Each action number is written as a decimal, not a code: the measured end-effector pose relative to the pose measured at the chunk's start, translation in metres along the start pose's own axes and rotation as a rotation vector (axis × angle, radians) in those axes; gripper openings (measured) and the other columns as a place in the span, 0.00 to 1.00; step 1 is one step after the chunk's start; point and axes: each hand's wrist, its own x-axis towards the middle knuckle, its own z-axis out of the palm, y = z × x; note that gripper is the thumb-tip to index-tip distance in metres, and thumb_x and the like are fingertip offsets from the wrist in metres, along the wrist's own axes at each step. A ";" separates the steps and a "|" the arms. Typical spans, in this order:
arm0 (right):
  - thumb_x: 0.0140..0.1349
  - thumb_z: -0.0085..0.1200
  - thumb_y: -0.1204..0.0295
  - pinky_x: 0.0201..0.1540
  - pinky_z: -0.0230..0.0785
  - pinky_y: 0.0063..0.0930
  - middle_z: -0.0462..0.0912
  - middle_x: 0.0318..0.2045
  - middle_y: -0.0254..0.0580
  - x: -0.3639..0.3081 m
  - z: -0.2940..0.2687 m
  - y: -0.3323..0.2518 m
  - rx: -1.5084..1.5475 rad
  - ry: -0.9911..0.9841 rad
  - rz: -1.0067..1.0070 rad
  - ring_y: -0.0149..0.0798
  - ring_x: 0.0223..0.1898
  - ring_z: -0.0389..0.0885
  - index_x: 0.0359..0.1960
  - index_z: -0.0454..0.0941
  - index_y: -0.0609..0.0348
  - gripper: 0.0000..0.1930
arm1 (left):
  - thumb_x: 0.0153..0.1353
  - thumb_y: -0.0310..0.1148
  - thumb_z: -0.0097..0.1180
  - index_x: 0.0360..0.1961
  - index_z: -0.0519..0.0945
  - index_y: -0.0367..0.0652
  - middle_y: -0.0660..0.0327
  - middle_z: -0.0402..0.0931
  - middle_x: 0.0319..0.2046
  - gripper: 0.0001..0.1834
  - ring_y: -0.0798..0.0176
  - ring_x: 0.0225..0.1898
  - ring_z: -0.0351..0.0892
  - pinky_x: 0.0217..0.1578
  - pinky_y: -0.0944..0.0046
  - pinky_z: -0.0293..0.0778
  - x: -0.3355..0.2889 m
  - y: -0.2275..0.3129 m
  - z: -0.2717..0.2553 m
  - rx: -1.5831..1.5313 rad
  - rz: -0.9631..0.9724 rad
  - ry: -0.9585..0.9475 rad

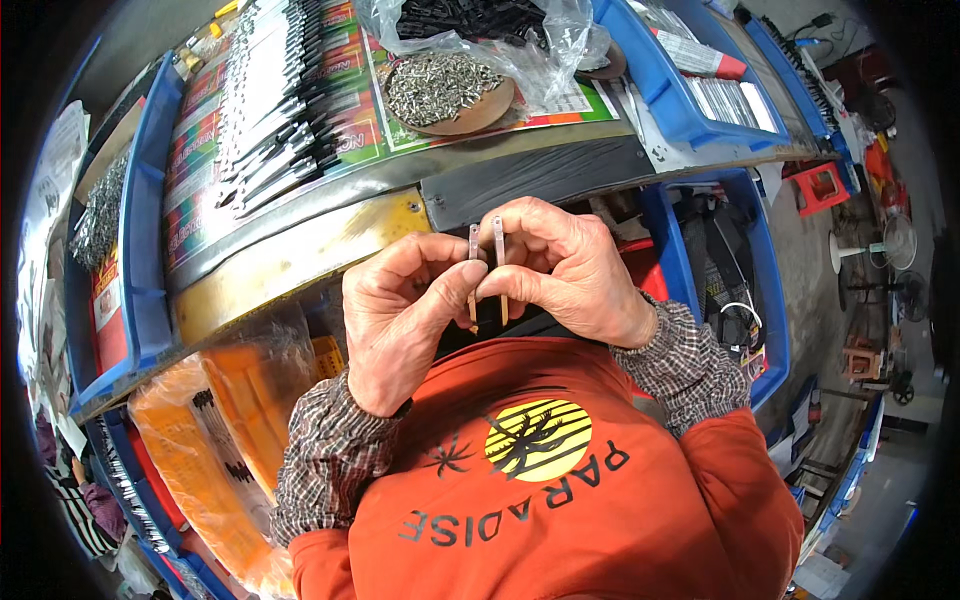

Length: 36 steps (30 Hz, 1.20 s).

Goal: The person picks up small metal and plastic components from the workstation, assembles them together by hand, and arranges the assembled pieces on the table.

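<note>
We hold two thin metal strips (487,270) upright and side by side, close to our chest, just below the near edge of the tabletop (300,245). Our left hand (400,320) is clamped on the left strip between thumb and forefinger, and our right hand (560,270) is clamped on the right strip, its fingers curled over the top. The two hands touch at the fingertips.

To do this well, we judge that the strips should be kept parallel with their flat faces toward each other and their ends level, pinched near the middle so neither twists. Light, even pressure should be enough; squeezing harder could bend such slender pieces.

The strips look flat, narrow and dull grey, with straight edges and a slightly brownish lower end. At 12 o'clock from the hands sits a round shallow dish (455,105) heaped with small shiny metal pins, partly under a crinkled clear plastic bag (540,50) holding dark parts. At 10 o'clock, rows of bright metal blades (270,120) lie on colourful printed sheets. Blue plastic bins (135,230) edge the tabletop at 9 and at 1 o'clock. At 8 o'clock, glossy orange plastic packets (215,420) lie below the tabletop.
</note>
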 end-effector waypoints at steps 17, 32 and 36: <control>0.57 0.60 0.78 0.22 0.71 0.17 0.81 0.23 0.36 0.001 0.014 0.012 -0.102 0.097 -0.134 0.23 0.21 0.77 0.53 0.73 0.65 0.21 | 0.60 0.24 0.59 0.38 0.80 0.31 0.58 0.80 0.29 0.07 0.70 0.27 0.79 0.27 0.73 0.76 0.000 -0.010 -0.004 -0.144 -0.019 -0.024; 0.58 0.59 0.77 0.21 0.70 0.16 0.81 0.23 0.36 0.001 0.012 0.012 -0.144 0.046 -0.113 0.21 0.22 0.77 0.55 0.73 0.64 0.21 | 0.60 0.24 0.58 0.35 0.80 0.34 0.58 0.80 0.27 0.04 0.68 0.24 0.78 0.26 0.69 0.75 0.001 -0.015 -0.006 -0.187 -0.082 -0.026; 0.59 0.59 0.77 0.21 0.70 0.16 0.81 0.23 0.36 0.002 0.012 0.013 -0.113 0.041 -0.095 0.22 0.22 0.78 0.55 0.73 0.64 0.22 | 0.60 0.24 0.58 0.34 0.79 0.35 0.59 0.79 0.27 0.03 0.68 0.24 0.77 0.25 0.70 0.74 0.003 -0.018 -0.006 -0.235 -0.084 -0.036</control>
